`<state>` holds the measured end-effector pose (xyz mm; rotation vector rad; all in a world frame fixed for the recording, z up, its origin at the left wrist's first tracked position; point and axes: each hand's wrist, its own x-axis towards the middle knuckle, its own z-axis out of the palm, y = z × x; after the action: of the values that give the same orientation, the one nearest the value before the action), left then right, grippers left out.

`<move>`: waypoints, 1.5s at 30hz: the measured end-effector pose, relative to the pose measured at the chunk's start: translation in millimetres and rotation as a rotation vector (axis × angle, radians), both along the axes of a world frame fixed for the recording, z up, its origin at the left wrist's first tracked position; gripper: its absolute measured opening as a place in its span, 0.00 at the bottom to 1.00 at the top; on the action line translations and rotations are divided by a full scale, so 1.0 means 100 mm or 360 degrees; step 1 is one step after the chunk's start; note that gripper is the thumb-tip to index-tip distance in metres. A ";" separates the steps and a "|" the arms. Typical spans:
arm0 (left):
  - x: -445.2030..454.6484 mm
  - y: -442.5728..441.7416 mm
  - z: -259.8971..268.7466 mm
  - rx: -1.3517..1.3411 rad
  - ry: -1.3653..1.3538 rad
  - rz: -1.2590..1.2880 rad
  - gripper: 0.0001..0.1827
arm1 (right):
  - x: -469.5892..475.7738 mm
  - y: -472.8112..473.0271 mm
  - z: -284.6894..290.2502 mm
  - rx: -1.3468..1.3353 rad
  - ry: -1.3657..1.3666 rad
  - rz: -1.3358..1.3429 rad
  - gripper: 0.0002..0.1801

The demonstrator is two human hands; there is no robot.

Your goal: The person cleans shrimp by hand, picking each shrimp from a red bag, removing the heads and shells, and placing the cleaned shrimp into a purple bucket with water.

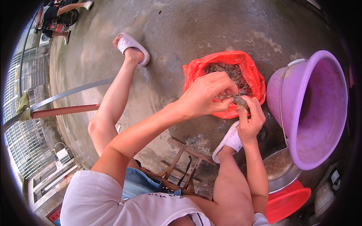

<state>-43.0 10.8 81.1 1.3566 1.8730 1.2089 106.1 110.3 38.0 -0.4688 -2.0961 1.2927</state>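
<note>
In front of me both hands meet over a red plastic bag (195, 74) standing on the floor with its mouth spread wide. A heap of greyish-brown shrimp heads and shells (239, 74) fills much of the bag. My right hand (251, 118) grips a grey shrimp (240, 102) between thumb and fingers. From the other side, my left hand (209, 94) pinches the shrimp's end, with its fingers curled in. Bits of shell show near the left fingertips; the exact pinch point is partly hidden.
A purple bucket (319, 132) with a wire handle stands at the right. Below it are a metal basin (284, 180) of murky water and a red basin (291, 202). A wooden stool (181, 158) is beneath me. Another person (52, 14) is at the far upper left.
</note>
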 end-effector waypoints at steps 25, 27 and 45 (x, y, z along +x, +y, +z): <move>-0.12 -0.09 -0.09 -0.0592 -0.0190 0.0380 0.01 | 0.01 -0.06 0.04 -0.1657 0.0071 0.0167 0.14; -0.13 -0.10 -0.13 -0.0482 0.0064 0.0305 0.04 | 0.00 -0.05 0.06 -0.1618 0.0009 0.0152 0.14; -0.02 -0.01 -0.09 -0.0243 0.0781 -0.0124 0.07 | -0.12 0.03 0.21 -0.0894 -0.0763 0.0362 0.11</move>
<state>-44.9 9.9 71.7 1.7321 2.1583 0.7155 94.0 113.7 58.6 -0.8683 -2.1812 2.0870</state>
